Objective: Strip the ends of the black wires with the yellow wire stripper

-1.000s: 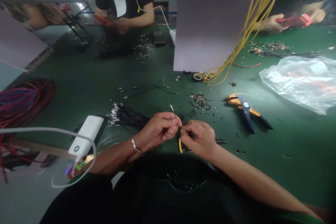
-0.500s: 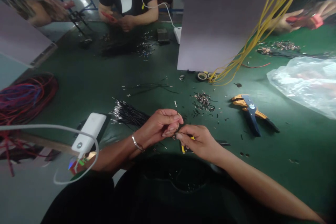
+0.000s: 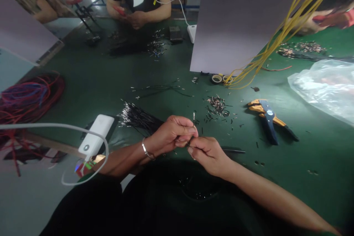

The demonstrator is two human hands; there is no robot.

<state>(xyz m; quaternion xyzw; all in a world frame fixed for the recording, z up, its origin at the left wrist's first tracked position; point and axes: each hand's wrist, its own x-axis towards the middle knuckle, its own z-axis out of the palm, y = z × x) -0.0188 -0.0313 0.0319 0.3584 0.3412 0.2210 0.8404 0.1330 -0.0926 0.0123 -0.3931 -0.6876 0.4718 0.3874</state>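
My left hand is closed in a pinch on a thin black wire, whose metal-tipped end sticks up above the thumb and forefinger. Just below and to the right, my right hand is closed too, its thumb and forefinger pinching a dark lower stretch of the wire. The fingers cover most of the wire between the hands. Beside my left hand lies a bundle of black wires with shiny tips. A heap of small dark and coppery scraps lies beyond my right hand.
Wire strippers with orange and blue parts lie to the right. Yellow wires hang beside a grey panel. On the left are a white power bank with a cable and red-blue wire coils. Across the table, a person works.
Both hands have shifted slightly to the right, still close together. The yellow-handled tool seen beneath my right hand no longer shows. The camera view has turned a little.
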